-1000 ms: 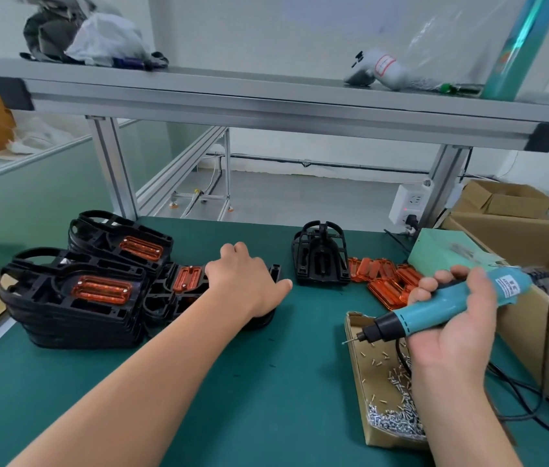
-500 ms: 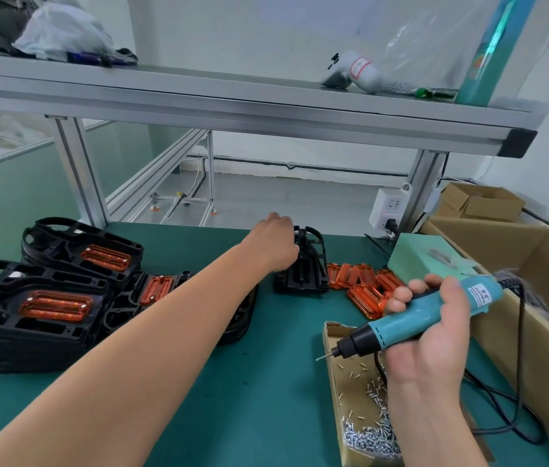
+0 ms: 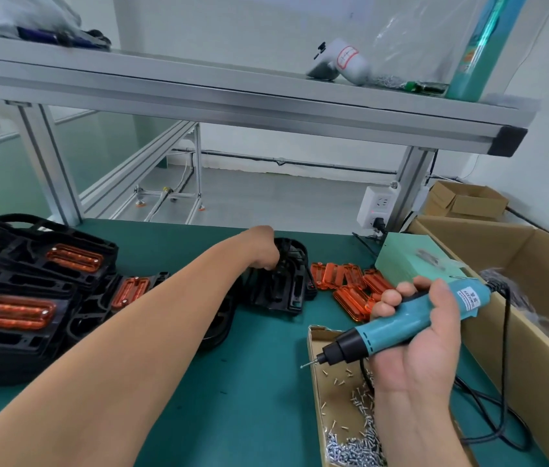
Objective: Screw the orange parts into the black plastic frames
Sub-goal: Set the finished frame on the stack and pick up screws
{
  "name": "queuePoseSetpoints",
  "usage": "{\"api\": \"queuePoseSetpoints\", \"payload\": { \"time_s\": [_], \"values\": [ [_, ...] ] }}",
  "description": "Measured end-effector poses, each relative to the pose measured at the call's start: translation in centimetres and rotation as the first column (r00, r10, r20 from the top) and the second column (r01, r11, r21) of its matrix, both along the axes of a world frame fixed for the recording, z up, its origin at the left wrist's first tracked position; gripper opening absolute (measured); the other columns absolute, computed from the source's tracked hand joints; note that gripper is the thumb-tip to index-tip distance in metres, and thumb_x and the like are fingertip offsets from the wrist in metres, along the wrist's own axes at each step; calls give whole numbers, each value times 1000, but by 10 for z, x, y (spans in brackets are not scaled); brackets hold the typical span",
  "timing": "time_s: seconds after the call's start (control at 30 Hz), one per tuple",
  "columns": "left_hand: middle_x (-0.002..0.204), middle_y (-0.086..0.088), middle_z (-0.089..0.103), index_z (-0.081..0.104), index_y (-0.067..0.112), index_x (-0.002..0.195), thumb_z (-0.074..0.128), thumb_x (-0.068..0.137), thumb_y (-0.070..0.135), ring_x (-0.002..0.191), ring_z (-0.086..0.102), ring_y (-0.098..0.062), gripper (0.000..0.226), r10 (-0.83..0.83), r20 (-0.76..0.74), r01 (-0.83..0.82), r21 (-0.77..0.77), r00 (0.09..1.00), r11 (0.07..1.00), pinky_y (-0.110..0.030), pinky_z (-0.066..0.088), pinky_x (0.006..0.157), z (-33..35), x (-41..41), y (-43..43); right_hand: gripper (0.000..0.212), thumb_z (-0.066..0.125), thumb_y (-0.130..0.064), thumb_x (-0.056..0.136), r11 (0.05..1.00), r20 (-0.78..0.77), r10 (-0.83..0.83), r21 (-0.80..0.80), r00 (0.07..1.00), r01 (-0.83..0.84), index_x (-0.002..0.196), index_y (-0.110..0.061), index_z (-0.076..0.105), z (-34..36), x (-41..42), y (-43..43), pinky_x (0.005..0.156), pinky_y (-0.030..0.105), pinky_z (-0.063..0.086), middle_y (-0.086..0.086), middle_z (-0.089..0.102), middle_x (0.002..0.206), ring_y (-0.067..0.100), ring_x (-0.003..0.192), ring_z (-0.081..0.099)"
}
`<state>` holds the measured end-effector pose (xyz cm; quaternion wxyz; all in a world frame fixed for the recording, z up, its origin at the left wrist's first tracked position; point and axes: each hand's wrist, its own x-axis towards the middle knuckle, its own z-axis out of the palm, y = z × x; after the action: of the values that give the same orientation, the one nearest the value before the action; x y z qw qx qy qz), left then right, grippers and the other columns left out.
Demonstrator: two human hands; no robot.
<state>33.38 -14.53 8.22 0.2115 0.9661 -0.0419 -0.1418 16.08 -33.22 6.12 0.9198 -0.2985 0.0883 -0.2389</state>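
L fingers curled over top edge of black frame, gripping it; tips hidden behind ribs. Frame stands tilted on edge, far-centre of mat. L hand knuckles up, forearm stretched in from near-left.

R fingers + thumb wrapped fully round teal driver. R hand near-right, palm toward cam. Bit points left, tip in air just over left rim of tray. White label w/ blue print on driver's rear end, too blurred to read. Black cord leaves rear, loops on mat.

Tray = cardboard, holds silver screws, most heaped at near end, few scattered farther up.

Orange parts: loose pile just right of frame, between it and green box.

Left side: two stacks of black frames, top ones w/ orange part seated; near one shows silver screw heads. One more fitted frame lies betw stacks and L forearm.

Big carton along right edge. White socket on right post, plug in it. Shelf above: white bottle w/ red-outlined label, text unreadable.
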Motion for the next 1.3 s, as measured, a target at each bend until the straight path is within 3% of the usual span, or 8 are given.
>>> {"api": "queuePoseSetpoints", "payload": {
  "time_s": [0.13, 0.2, 0.33, 0.5, 0.73, 0.93, 1.07, 1.3],
  "values": [
    [140, -14, 56, 34, 23, 160, 70, 89, 6, 80, 66, -29, 81, -64, -5, 64, -33, 998, 997, -35, 60, 68, 3, -12, 3, 18, 60, -32, 105, 1000, 5, -17, -3, 1000, 17, 94, -18, 63, -2, 0, -2, 52, 22, 51, -2, 62, 76, 13, 60, 60],
    [139, -12, 53, 39, 25, 157, 73, 88, 8, 85, 62, -25, 78, -77, 52, 79, -37, 996, 996, -31, 53, 62, 4, -15, 1, 18, 60, -31, 105, 1000, 1, -21, -10, 1000, 21, 94, -18, 63, -1, 0, -1, 51, 22, 50, -2, 62, 75, 13, 60, 60],
    [131, -7, 57, 47, 23, 144, 80, 84, 15, 112, 58, -30, 69, -105, 237, 114, -23, 966, 993, -38, 53, 85, 8, -25, 0, 17, 60, -30, 105, 999, 3, -32, -12, 999, 32, 94, -18, 63, 0, -1, 0, 52, 22, 51, -2, 63, 75, 13, 60, 60],
    [107, -3, 64, 50, 22, 123, 81, 87, 27, 86, 63, -21, 48, -97, 293, 160, -200, 951, 967, -36, 49, 69, 22, -47, 12, 18, 59, -28, 105, 998, 23, -54, -12, 998, 54, 91, -18, 63, 4, -4, -1, 53, 21, 50, -2, 64, 75, 12, 60, 60],
    [77, -3, 72, 58, 31, 124, 59, 97, 21, 68, 75, -24, 28, 11, 86, 46, -628, 996, 777, -33, 62, 56, 34, -128, 52, 14, 61, -27, 103, 996, 40, -86, 28, 996, 85, 94, -18, 62, 6, -6, -5, 56, 21, 51, -3, 64, 78, 10, 64, 61],
    [98, -18, 71, 56, 27, 118, 54, 97, 12, 79, 79, -28, 26, 183, -95, -190, -760, 979, 621, -43, 65, 62, -4, -205, 88, 12, 62, -28, 104, 996, 70, -86, 43, 994, 83, 97, -18, 62, 3, -8, -3, 60, 21, 51, -4, 64, 81, 11, 67, 61],
    [86, 2, 77, 40, 76, 123, 60, 97, 28, 78, 78, -17, 58, 128, -80, -150, -602, 989, 784, -30, 59, 56, -23, -256, 120, 12, 63, -27, 104, 997, 73, -75, 39, 994, 73, 97, -18, 60, 4, -10, -2, 59, 21, 51, -4, 64, 79, 11, 65, 62],
    [69, 21, 71, 38, 49, 114, 62, 92, 57, 60, 60, 8, 34, 156, -70, -170, -282, 985, 944, -9, 43, 63, -45, -303, 139, 11, 65, -27, 102, 996, 78, -77, 48, 994, 73, 98, -17, 61, -1, -7, -6, 61, 22, 52, -3, 65, 82, 12, 68, 62]
  ]
}}
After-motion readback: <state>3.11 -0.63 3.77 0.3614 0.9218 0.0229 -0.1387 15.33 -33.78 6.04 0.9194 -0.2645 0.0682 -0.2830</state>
